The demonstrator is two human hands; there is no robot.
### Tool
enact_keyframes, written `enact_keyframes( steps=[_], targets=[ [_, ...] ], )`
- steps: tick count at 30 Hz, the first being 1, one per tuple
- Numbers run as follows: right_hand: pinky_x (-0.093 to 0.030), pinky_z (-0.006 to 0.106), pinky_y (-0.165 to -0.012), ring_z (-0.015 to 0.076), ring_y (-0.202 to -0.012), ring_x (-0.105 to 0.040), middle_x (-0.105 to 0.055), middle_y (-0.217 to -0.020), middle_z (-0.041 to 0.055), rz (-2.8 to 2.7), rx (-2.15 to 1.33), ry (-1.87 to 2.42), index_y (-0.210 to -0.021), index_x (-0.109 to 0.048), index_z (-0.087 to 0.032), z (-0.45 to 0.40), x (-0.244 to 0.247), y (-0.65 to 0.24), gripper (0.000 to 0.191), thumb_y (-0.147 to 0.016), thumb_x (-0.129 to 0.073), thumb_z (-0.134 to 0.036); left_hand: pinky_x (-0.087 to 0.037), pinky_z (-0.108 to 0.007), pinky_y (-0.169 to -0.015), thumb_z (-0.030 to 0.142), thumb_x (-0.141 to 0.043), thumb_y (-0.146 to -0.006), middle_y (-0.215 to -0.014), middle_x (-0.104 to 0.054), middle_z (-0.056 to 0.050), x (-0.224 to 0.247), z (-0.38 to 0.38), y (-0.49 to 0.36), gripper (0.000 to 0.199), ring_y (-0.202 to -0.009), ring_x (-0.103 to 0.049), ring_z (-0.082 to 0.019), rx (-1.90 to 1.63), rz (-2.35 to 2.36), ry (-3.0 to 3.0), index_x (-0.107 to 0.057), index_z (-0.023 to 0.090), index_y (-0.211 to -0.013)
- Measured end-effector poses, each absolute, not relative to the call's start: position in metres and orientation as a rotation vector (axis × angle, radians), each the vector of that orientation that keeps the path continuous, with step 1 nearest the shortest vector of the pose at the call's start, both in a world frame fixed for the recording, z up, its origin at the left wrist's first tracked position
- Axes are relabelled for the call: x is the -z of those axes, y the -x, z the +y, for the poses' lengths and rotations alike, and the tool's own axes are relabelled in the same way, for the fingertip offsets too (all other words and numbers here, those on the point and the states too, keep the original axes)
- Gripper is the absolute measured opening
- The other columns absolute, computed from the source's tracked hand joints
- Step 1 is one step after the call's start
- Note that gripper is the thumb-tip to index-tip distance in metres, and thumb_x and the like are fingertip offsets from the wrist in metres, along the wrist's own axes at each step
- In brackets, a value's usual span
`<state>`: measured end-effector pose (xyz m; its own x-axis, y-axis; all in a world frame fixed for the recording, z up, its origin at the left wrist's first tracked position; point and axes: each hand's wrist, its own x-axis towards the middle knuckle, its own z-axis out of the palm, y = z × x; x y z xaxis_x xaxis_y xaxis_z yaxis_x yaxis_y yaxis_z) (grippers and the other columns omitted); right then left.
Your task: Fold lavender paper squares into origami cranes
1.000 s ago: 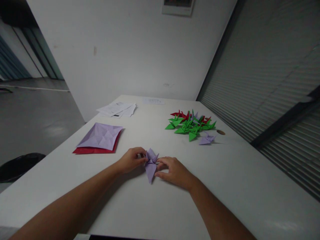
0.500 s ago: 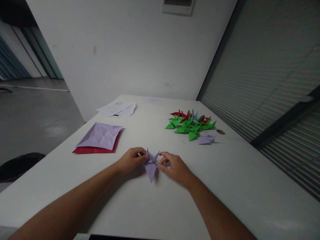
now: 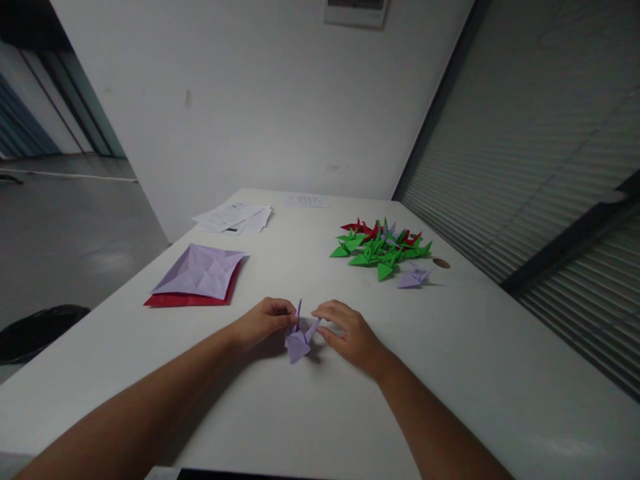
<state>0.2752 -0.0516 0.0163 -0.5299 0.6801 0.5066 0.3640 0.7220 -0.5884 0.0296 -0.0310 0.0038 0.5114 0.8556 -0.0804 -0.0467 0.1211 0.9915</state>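
A light purple origami crane (image 3: 298, 345) is between my two hands, just above or on the white table (image 3: 320, 413). My left hand (image 3: 267, 323) is closed in a pinch on the crane's left side, beside a point that stands straight up. My right hand (image 3: 347, 331) has its thumb and forefinger on either side of the crane's right-hand point, at its tip. The left fingertips are partly hidden behind the paper. One broad flap of the crane faces me and tilts downward.
Several green and red folded cranes (image 3: 375, 250) lie in a cluster at the back right, with a purple crane (image 3: 415, 277) in front. Creased purple paper (image 3: 200, 270) covers red paper (image 3: 187, 301) at left. Printed sheets (image 3: 235, 218) lie farther back. Blinds (image 3: 540, 160) line the right side.
The purple crane has turned and tipped between my hands, so its front flap looks shorter. The right fingers have moved slightly left, around the tip of its point.
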Motion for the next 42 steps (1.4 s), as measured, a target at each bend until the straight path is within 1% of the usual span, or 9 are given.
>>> enact_keyframes(
  steps=[4, 8, 15, 20, 28, 33, 37, 42],
  targets=[
    [-0.053, 0.039, -0.092, 0.0228, -0.1, -0.065, -0.07, -0.104, 0.0088, -2.193, -0.545, 0.788, -0.112, -0.07, -0.022, -0.052, -0.017, -0.276, 0.02, -0.093, -0.064, -0.019, -0.041, -0.026, -0.064, 0.042, -0.082, -0.075, -0.07, -0.065, -0.001, -0.002, -0.031, -0.03, 0.03, -0.064, -0.054, -0.011, -0.756, 0.798, -1.29, -0.069, 0.015, -0.076],
    [-0.053, 0.038, -0.09, 0.0228, -0.098, -0.065, -0.071, -0.101, 0.0085, -2.195, -0.528, 0.801, -0.108, -0.07, -0.021, -0.052, -0.018, -0.276, 0.017, -0.092, -0.065, -0.019, -0.043, -0.026, -0.065, 0.043, -0.081, -0.076, -0.073, -0.067, -0.003, -0.003, -0.03, -0.029, 0.031, -0.066, -0.056, -0.013, -0.753, 0.801, -1.291, -0.07, 0.015, -0.078],
    [-0.053, 0.038, -0.085, 0.0223, -0.094, -0.065, -0.07, -0.097, 0.008, -2.175, -0.479, 0.76, -0.106, -0.07, -0.02, -0.049, -0.014, -0.275, 0.013, -0.094, -0.064, -0.019, -0.044, -0.027, -0.071, 0.039, -0.082, -0.077, -0.081, -0.071, -0.006, -0.001, -0.029, -0.028, 0.028, -0.071, -0.061, -0.015, -0.763, 0.755, -1.239, -0.073, 0.014, -0.086],
    [-0.053, 0.036, -0.083, 0.0215, -0.091, -0.064, -0.07, -0.095, 0.0074, -2.158, -0.464, 0.733, -0.104, -0.07, -0.021, -0.047, -0.009, -0.276, 0.013, -0.094, -0.063, -0.016, -0.045, -0.028, -0.074, 0.036, -0.081, -0.079, -0.084, -0.073, -0.007, -0.002, -0.029, -0.028, 0.026, -0.073, -0.063, -0.015, -0.77, 0.726, -1.227, -0.074, 0.013, -0.087],
    [-0.053, 0.036, -0.081, 0.0218, -0.089, -0.064, -0.07, -0.093, 0.0075, -2.139, -0.427, 0.725, -0.102, -0.07, -0.021, -0.048, -0.01, -0.275, 0.012, -0.094, -0.063, -0.016, -0.046, -0.029, -0.075, 0.032, -0.084, -0.078, -0.087, -0.074, -0.008, 0.002, -0.03, -0.028, 0.026, -0.076, -0.066, -0.016, -0.794, 0.698, -1.138, -0.073, 0.013, -0.092],
    [-0.053, 0.036, -0.079, 0.0219, -0.087, -0.064, -0.069, -0.091, 0.0076, -2.13, -0.381, 0.718, -0.102, -0.07, -0.02, -0.048, -0.01, -0.275, 0.012, -0.094, -0.063, -0.015, -0.048, -0.03, -0.08, 0.03, -0.085, -0.078, -0.092, -0.076, -0.009, 0.0, -0.03, -0.027, 0.027, -0.082, -0.069, -0.018, -0.811, 0.672, -1.079, -0.074, 0.015, -0.097],
    [-0.053, 0.037, -0.08, 0.022, -0.088, -0.063, -0.068, -0.093, 0.0076, -2.135, -0.37, 0.726, -0.102, -0.07, -0.021, -0.047, -0.009, -0.276, 0.013, -0.093, -0.063, -0.014, -0.049, -0.029, -0.077, 0.031, -0.084, -0.078, -0.092, -0.077, -0.009, 0.001, -0.028, -0.026, 0.028, -0.08, -0.069, -0.017, -0.797, 0.662, -1.084, -0.074, 0.015, -0.099],
    [-0.054, 0.041, -0.088, 0.0238, -0.099, -0.062, -0.066, -0.105, 0.01, -2.152, -0.364, 0.782, -0.11, -0.071, -0.021, -0.047, -0.008, -0.276, 0.022, -0.091, -0.064, -0.012, -0.049, -0.029, -0.076, 0.027, -0.086, -0.076, -0.091, -0.076, -0.008, 0.004, -0.026, -0.025, 0.031, -0.078, -0.068, -0.016, -0.795, 0.595, -1.126, -0.074, 0.014, -0.101]
  ],
)
